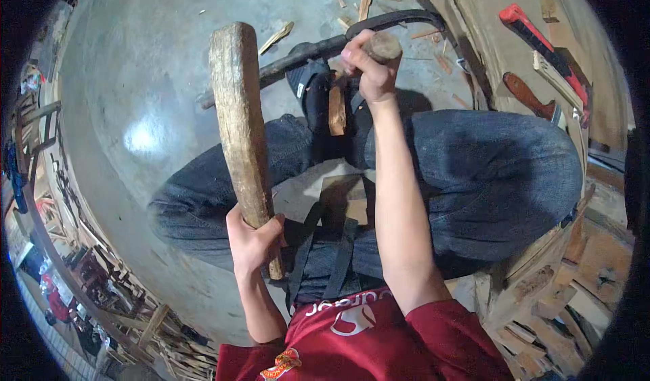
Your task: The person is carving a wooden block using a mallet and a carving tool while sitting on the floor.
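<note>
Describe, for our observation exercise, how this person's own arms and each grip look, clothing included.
The left grip and right grip are ungloved human hands. The left forearm and right forearm are bare, with no watch or bracelet showing. Short, dark red sleeves cover the upper arms; no markings show on them.

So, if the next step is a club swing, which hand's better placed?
Left, most likely. The left hand grips the wooden club near its narrow end, with the thick end pointing away from the body. The right hand is occupied, holding a round-ended wooden piece.
</note>
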`<state>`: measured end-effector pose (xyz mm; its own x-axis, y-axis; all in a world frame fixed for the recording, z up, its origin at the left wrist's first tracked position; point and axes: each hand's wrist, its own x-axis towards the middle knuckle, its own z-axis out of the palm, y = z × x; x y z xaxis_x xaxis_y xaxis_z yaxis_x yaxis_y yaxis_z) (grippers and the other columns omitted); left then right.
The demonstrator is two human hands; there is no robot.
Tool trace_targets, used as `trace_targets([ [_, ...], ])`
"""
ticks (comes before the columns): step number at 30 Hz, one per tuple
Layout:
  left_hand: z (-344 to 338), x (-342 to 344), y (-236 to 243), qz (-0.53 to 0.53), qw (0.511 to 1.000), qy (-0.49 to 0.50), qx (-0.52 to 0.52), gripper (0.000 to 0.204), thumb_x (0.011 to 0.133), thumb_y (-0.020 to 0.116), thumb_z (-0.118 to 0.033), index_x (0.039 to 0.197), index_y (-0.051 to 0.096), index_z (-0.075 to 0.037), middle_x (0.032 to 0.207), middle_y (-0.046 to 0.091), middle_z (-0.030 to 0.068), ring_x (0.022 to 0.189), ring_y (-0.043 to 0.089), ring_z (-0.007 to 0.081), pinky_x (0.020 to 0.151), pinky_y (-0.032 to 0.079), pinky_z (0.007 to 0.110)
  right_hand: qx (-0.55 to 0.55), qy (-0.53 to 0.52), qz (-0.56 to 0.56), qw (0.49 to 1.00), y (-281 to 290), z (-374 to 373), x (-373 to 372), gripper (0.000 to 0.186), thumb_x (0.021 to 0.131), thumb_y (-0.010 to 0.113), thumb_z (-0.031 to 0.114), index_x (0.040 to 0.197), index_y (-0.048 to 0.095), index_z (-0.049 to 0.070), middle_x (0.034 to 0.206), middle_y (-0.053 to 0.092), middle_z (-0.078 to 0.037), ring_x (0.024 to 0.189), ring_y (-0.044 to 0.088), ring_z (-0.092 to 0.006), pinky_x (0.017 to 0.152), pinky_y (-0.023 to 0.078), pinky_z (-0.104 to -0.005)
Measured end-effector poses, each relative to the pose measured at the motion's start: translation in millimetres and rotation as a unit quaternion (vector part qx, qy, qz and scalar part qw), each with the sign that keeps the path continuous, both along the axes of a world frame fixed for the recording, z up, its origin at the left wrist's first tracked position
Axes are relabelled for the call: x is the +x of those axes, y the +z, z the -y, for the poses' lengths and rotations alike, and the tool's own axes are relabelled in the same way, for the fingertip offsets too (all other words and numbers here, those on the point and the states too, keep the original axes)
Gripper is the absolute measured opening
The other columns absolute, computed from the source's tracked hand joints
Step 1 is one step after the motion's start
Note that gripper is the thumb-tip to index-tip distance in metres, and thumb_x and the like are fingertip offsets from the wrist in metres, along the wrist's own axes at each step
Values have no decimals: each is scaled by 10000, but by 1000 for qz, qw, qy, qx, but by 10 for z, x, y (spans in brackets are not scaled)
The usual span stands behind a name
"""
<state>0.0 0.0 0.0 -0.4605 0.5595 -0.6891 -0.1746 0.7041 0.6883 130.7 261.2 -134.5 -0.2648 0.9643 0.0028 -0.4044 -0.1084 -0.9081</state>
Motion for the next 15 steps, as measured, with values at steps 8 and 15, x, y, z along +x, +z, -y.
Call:
trace_targets([
  [8,80,-3,74,-41,999,-22,-9,248,739,715,16,940,572,43,691,603,39,512,575,113,467,462,265,80,99,54,990,-94,4,-30,82,720,651,75,695,589,28,688,610,-53,624,556,-127,579,412,-265],
  [15,109,8,59,-84,995,-38,36,260,735,730,-3,945,581,29,704,601,24,544,569,94,491,456,256,91,95,85,988,-114,32,-11,88,686,672,62,674,594,24,689,625,-56,667,596,-149,634,445,-269],
])
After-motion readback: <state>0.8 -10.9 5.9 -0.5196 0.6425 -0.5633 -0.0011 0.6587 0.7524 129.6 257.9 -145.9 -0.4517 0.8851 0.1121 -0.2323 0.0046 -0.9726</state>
